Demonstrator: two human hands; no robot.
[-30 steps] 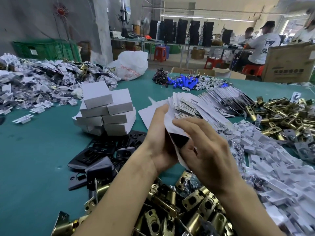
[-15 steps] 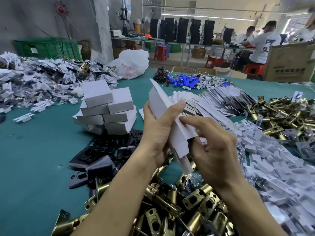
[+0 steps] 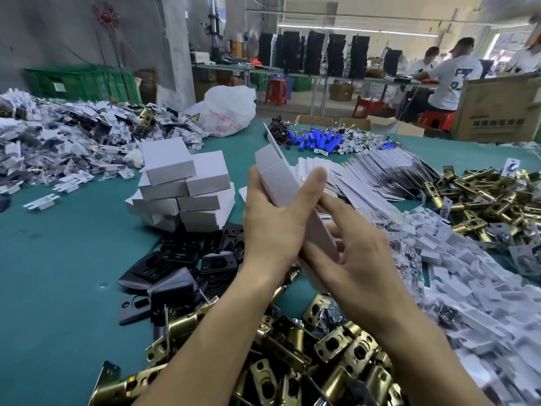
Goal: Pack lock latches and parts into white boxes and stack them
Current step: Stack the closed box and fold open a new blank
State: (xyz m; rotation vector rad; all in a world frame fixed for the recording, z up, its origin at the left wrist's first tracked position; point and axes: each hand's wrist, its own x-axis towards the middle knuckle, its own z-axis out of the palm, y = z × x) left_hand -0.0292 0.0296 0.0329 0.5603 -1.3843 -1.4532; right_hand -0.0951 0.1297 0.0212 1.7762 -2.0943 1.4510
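A flat white cardboard box was held tilted.
Steadying, the left grip clasped its middle; the right grip pinched its 5 o'clock end, likely folding flaps.

Bright, even light falls from ceiling tube lamps and an overexposed opening at far right. Shadows on the green bench are soft. Brass latches carry small glints. Wide-angle distortion curves the edges, and the lower right corner is smeared with blur.
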